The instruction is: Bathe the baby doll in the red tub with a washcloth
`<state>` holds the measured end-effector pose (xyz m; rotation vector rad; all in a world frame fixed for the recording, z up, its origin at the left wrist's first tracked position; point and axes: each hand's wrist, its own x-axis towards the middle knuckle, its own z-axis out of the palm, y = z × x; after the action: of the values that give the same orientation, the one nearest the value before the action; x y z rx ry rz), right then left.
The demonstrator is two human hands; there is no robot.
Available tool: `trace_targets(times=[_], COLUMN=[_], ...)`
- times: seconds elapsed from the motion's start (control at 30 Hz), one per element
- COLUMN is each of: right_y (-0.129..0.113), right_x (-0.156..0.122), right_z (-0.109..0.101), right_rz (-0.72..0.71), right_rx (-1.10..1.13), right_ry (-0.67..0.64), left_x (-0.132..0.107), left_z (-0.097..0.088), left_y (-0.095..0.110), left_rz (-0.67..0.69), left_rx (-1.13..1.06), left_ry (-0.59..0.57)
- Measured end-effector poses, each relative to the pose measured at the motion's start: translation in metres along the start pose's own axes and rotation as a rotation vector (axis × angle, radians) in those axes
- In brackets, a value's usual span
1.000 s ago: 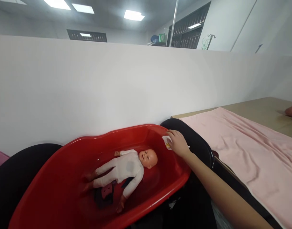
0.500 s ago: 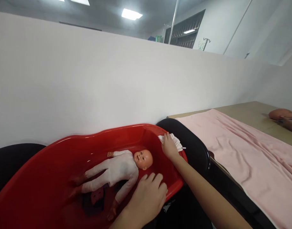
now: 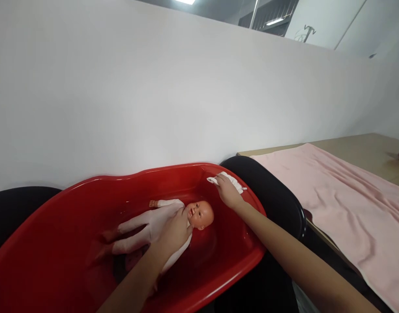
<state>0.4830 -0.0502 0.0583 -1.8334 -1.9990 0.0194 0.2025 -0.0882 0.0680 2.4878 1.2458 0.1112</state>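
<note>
White cloth (image 3: 234,181) in half-curled right hand (image 3: 228,191).

A white wall (image 3: 154,95) fills most of the frame. Above it, a lit ceiling panel (image 3: 185,1) shows at top centre and a dark, barred window (image 3: 267,12) at upper right. A tan desk (image 3: 375,150) stands at right.

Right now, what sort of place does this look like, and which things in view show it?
Probably a baby-care training room: a baby doll lies in a red tub, a pink cloth is spread on a tan-topped table, and a hooked stand shows above the white partition.
</note>
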Motion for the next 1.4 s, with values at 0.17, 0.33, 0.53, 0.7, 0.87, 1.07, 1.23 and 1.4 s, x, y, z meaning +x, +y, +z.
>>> trace_targets(times=[0.17, 0.33, 0.53, 0.7, 0.87, 1.07, 1.23, 1.4], right_y=[-0.015, -0.021, -0.009, -0.011, -0.015, -0.015, -0.020, -0.033], right_x=[0.039, 0.041, 0.042, 0.041, 0.037, 0.035, 0.034, 0.032], right_z=[0.020, 0.032, 0.034, 0.037, 0.038, 0.040, 0.038, 0.033], right_rz=[-0.028, 0.017, 0.085, 0.131, 0.116, 0.171, 0.079, 0.017], right_rx=[0.013, 0.117, 0.192, 0.193, 0.286, 0.359, 0.587, 0.834], right_ry=[-0.081, -0.345, -0.443, -0.516, -0.659, -0.729, -0.795, -0.856], left_x=[-0.001, 0.005, 0.005, 0.004, 0.004, 0.006, 0.006, 0.004], left_z=[0.018, 0.038, 0.045, 0.037, 0.036, 0.038, 0.035, 0.037], left_y=[-0.021, -0.025, -0.022, -0.016, -0.012, -0.014, -0.015, -0.018], left_rz=[-0.033, -0.028, -0.008, -0.003, -0.022, 0.005, -0.008, 0.033], left_rx=[-0.013, -0.030, -0.124, -0.129, -0.126, -0.181, -0.210, -0.194], left_ry=[-0.068, -0.102, -0.150, -0.157, -0.171, -0.177, -0.199, -0.130])
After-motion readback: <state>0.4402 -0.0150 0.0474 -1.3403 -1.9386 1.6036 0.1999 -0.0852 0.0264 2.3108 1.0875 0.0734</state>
